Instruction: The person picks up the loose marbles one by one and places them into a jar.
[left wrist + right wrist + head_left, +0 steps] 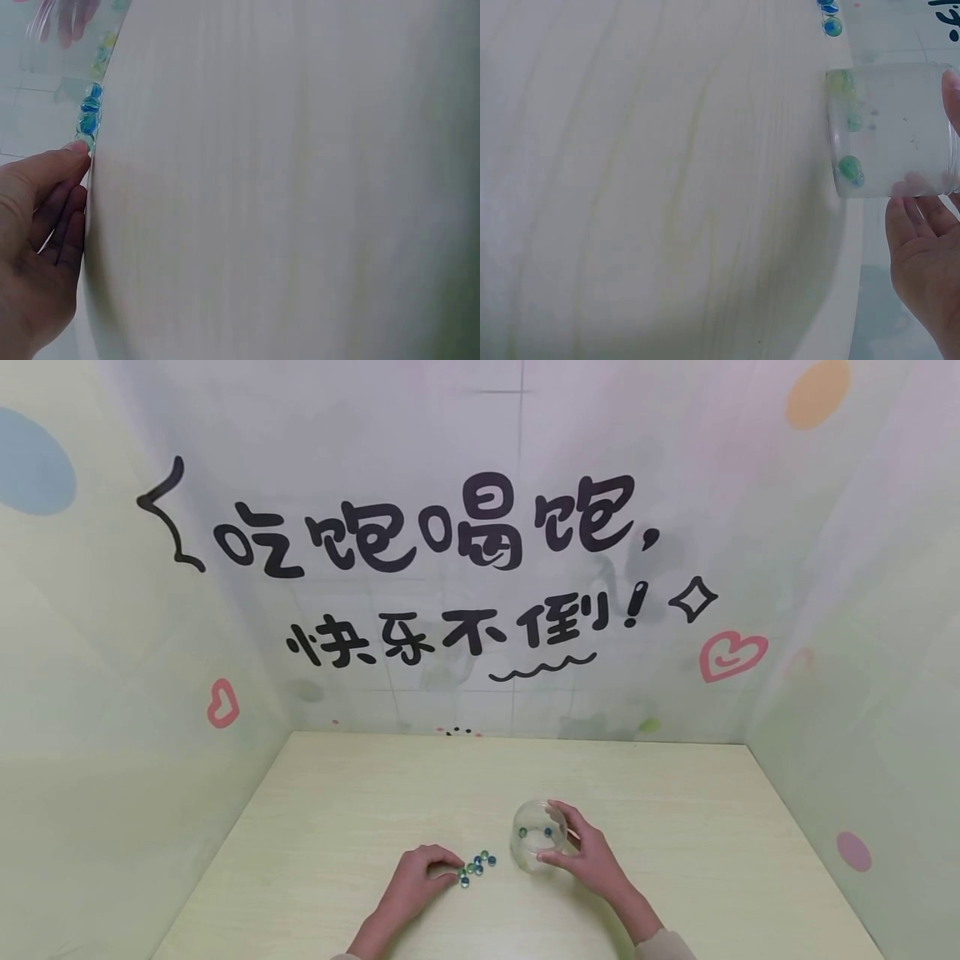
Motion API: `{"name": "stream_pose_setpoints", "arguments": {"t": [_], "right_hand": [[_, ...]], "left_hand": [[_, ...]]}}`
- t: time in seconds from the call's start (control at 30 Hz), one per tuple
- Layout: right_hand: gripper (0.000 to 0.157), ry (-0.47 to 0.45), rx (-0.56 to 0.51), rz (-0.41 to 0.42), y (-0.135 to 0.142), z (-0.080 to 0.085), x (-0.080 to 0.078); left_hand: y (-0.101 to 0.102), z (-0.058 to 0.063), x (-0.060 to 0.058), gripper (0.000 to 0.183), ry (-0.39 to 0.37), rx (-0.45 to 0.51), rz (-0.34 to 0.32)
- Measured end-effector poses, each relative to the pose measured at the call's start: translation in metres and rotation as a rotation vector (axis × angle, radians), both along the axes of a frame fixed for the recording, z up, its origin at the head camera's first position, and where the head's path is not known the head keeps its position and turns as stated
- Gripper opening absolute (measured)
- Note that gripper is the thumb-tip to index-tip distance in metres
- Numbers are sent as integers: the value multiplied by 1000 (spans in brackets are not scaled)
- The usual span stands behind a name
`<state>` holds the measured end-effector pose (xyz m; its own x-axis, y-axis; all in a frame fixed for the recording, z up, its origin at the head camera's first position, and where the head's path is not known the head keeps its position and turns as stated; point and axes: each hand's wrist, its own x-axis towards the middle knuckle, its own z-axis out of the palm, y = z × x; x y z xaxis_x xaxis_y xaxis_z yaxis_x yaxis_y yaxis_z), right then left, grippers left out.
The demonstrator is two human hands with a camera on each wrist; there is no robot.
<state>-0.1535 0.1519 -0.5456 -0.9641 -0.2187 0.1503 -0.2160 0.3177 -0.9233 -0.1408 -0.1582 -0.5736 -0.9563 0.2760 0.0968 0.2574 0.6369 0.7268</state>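
Observation:
On the table, a small cluster of blue and green glass marbles (478,869) lies between the two hands. My left hand (412,881) is at the cluster's left end, its thumb and forefinger pinching a greenish marble (85,139), partly covered by the thumb. To the right of the cluster stands a clear, round cup (517,853), upright on the table. My right hand (596,860) grips it from the right, thumb on the near side and fingers around the far side. A few marbles (850,166) lie at the bottom inside the cup.
The pale wooden table (360,793) is enclosed by a printed back wall (420,693) and side walls (847,760) with drawings. The marbles sit a short gap away from the cup.

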Motion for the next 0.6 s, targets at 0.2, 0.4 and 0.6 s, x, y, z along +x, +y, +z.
{"name": "stream_pose_setpoints", "arguments": {"t": [0.2, 0.4, 0.6], "right_hand": [[74, 5, -3, 26, 1, 1, 1], [75, 21, 5, 12, 1, 0, 0], [76, -9, 1, -10, 0, -2, -1]], "left_hand": [[0, -1, 0, 15, 0, -9, 11], [1, 0, 1, 14, -1, -6, 11], [2, 2, 2, 14, -3, -13, 17]]}}
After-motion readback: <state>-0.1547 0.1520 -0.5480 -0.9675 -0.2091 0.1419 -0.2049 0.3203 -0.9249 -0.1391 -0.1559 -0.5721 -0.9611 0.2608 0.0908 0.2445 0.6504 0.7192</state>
